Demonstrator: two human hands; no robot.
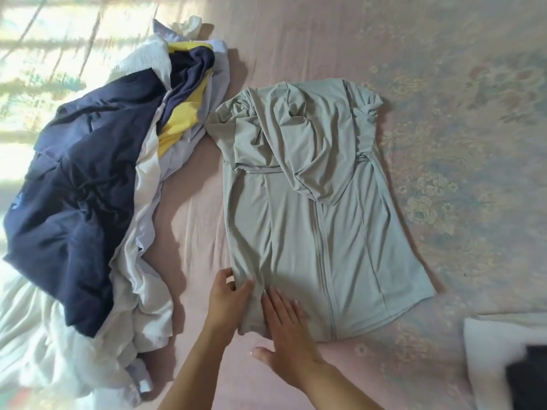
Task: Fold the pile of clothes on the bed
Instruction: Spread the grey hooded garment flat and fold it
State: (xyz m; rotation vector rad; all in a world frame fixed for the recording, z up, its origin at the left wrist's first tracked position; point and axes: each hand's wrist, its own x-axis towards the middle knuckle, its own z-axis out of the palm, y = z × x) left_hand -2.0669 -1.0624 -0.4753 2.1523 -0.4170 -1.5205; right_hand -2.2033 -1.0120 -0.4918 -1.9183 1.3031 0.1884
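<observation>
We are looking down on a pale sage-green zip-front hooded jacket of thin, smooth fabric (319, 208), lying flat on a pink bedsheet with a faded floral pattern (444, 113). The jacket is lying with its hem toward the near edge and its hood folded down over the chest at the far end; the sleeves are lying tucked in over the shoulders. A grey zip is running up the middle of the front.

Our left hand (229, 303) is gripping the jacket's left side near the hem, thumb on top and fingers curled round the folded-over edge of fabric. Our right hand (285, 327) is lying just beside it, fingers straight and together, pressing flat on the near part of the jacket to the left of the zip, with the thumb spread out over the sheet.

To the left of the jacket, a loose pile of unfolded clothes (97, 184) is sprawling across the bed: a dark navy garment (68, 173) is lying on top, white and pale lavender pieces are showing beneath it, and a navy-and-yellow piece (183, 108) is sitting at the far end, nearly touching the jacket's left shoulder.

At the near right corner, a white pillow-like object (485, 350) is resting with something dark (529, 380) on it, too blurred for us to identify
</observation>
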